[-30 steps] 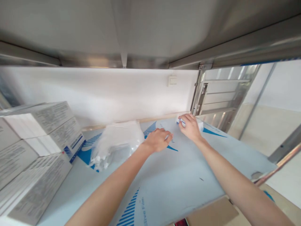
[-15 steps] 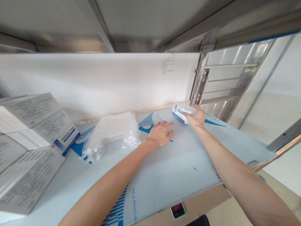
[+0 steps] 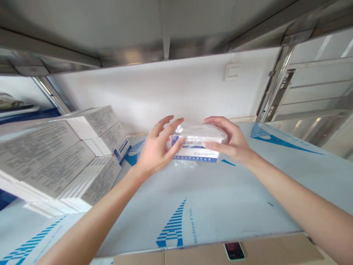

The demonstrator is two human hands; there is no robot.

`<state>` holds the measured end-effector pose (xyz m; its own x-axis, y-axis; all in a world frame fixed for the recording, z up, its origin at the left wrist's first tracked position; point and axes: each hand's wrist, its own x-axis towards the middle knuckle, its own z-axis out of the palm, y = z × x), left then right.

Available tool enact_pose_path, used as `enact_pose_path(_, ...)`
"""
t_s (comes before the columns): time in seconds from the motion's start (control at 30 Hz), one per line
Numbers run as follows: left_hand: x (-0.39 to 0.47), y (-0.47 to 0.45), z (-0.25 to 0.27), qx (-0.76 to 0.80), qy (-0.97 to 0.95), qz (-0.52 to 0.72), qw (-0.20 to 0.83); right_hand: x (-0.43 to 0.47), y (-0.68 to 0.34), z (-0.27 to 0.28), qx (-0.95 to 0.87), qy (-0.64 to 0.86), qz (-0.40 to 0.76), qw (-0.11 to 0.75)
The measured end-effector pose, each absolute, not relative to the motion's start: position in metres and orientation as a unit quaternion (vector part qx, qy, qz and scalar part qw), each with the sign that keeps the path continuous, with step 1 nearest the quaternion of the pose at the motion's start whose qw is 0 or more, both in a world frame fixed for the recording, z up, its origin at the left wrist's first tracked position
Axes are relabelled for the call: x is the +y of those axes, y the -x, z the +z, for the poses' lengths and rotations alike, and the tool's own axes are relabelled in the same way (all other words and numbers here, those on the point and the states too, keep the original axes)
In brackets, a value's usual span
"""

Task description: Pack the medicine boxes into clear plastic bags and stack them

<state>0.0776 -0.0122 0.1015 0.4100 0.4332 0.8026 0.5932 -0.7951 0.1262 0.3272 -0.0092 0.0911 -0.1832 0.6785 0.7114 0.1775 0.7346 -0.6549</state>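
A small white box with blue print point(image 3: 197, 152) is held level above the shelf top, in the middle of the view. My right hand point(image 3: 234, 141) grips its right end, thumb on the front face and fingers over the top. Around the left end, my left hand point(image 3: 157, 147) has its fingers spread and its thumb in front of the box; whether it touches is unclear. Clear plastic bags point(image 3: 186, 163) lie beneath and behind the box, mostly hidden by it and my left hand.
Stacked white printed boxes point(image 3: 102, 125) stand to the left on the film-covered shelf top point(image 3: 220, 195). A metal shelf point(image 3: 132, 33) hangs low overhead. A phone point(image 3: 234, 251) lies on cardboard point(image 3: 193, 257) at the front. Metal posts point(image 3: 275, 84) rise at the right.
The view has swung left. My right hand has brought the box leftward from the right back to over the plastic bags. My left hand has come up to the box's left end.
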Motion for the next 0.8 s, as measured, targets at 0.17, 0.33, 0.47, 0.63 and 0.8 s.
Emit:
enact_pose_path(0.17, -0.027, -0.029, 0.093, -0.278, 0.855, -0.436, 0.027, -0.009, -0.299, 0.087, -0.807, 0.237, 0.282, 0.462)
enact_pose_path(0.33, -0.031, -0.007, 0.077, -0.212, 0.897, -0.386, 0.042, -0.005, -0.287, 0.085, -0.882, 0.206, 0.224, 0.360)
enact_pose_path(0.47, -0.029, -0.001, 0.062, -0.201, 0.910, -0.359, 0.054, -0.006, -0.281, 0.078, -0.911, 0.201, 0.182, 0.309)
enact_pose_path(0.63, -0.031, 0.000, 0.054, -0.210, 0.930, -0.297, 0.058, -0.011, -0.283, 0.065, -0.926, 0.218, 0.173, 0.256)
enact_pose_path(0.8, -0.041, -0.006, 0.059, -0.199, 0.918, -0.344, -0.007, -0.017, -0.279, 0.076, -0.923, 0.214, 0.201, 0.249)
